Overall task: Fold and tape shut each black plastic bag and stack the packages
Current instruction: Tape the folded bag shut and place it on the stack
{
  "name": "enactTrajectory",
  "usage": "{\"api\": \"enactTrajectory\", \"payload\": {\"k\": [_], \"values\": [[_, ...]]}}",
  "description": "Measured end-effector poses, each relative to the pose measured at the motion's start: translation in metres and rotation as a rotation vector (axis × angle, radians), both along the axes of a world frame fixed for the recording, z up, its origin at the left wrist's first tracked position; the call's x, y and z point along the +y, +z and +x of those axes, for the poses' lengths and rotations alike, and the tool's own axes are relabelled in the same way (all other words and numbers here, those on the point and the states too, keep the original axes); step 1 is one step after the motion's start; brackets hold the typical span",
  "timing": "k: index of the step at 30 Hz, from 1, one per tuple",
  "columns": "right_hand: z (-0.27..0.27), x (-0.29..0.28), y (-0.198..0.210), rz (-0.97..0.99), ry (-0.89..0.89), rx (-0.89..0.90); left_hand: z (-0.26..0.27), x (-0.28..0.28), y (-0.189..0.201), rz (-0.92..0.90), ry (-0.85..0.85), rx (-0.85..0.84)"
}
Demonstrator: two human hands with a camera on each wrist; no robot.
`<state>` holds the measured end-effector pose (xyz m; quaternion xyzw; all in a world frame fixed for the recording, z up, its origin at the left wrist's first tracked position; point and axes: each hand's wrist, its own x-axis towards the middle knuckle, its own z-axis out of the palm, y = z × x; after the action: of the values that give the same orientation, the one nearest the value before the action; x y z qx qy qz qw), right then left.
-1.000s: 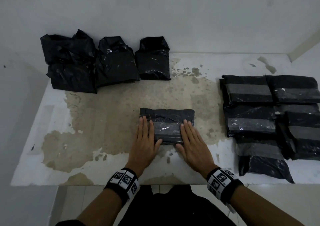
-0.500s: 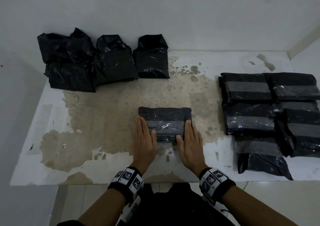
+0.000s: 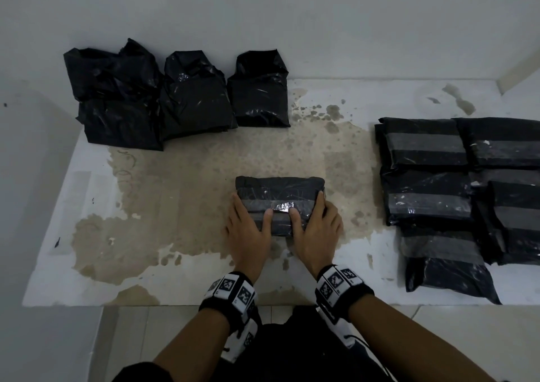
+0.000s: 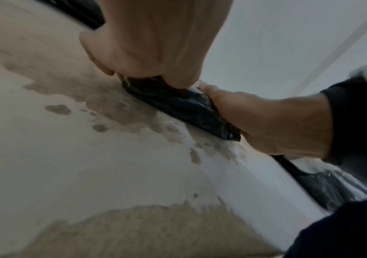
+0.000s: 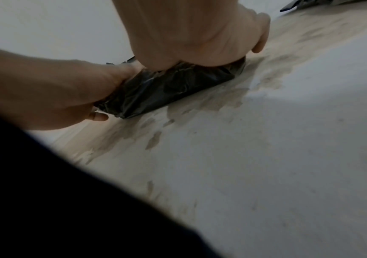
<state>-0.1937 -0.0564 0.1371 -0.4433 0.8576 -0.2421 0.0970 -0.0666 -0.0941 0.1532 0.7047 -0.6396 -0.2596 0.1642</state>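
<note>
From the head, the taped package (image 3: 280,203) lay mid-surface (image 3: 175,194), the left hand (image 3: 248,229) and right hand (image 3: 315,229) gripping its ends, thumbs on top. The left wrist showed the left hand (image 4: 156,43) clutching the package (image 4: 178,108). The right wrist showed the right hand (image 5: 200,34) clutching it too

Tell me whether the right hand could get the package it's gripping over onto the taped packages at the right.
Probably yes. The right hand and left hand grip the taped package by its ends, and only bare table lies between it and the taped packages, whose tops are uncovered.
</note>
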Motion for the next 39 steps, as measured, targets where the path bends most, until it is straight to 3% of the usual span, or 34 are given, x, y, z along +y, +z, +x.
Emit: {"api": "enactTrajectory", "payload": {"k": [7,12,16,23,28,34,39], "values": [[-0.021,0.008,-0.008,-0.110,0.069,-0.107,0.020,-0.012,-0.012,0.003,-0.010,0.187],[-0.036,0.005,-0.007,-0.155,0.049,-0.243,0.025,-0.018,-0.016,0.010,0.094,0.318],[-0.047,-0.008,-0.005,-0.123,0.000,-0.340,0.018,-0.026,-0.001,0.125,0.239,0.376],[-0.050,-0.016,-0.002,-0.121,-0.055,-0.392,0.021,-0.042,0.009,0.298,0.314,0.378],[-0.059,-0.020,0.005,-0.120,-0.058,-0.532,0.020,-0.048,0.023,0.390,0.429,0.665],[-0.075,-0.032,0.030,-0.165,-0.231,-0.933,0.005,-0.062,0.048,0.637,0.391,1.073],[-0.087,-0.041,0.053,-0.243,-0.347,-1.129,-0.008,-0.064,0.057,0.625,0.340,1.231]]}}
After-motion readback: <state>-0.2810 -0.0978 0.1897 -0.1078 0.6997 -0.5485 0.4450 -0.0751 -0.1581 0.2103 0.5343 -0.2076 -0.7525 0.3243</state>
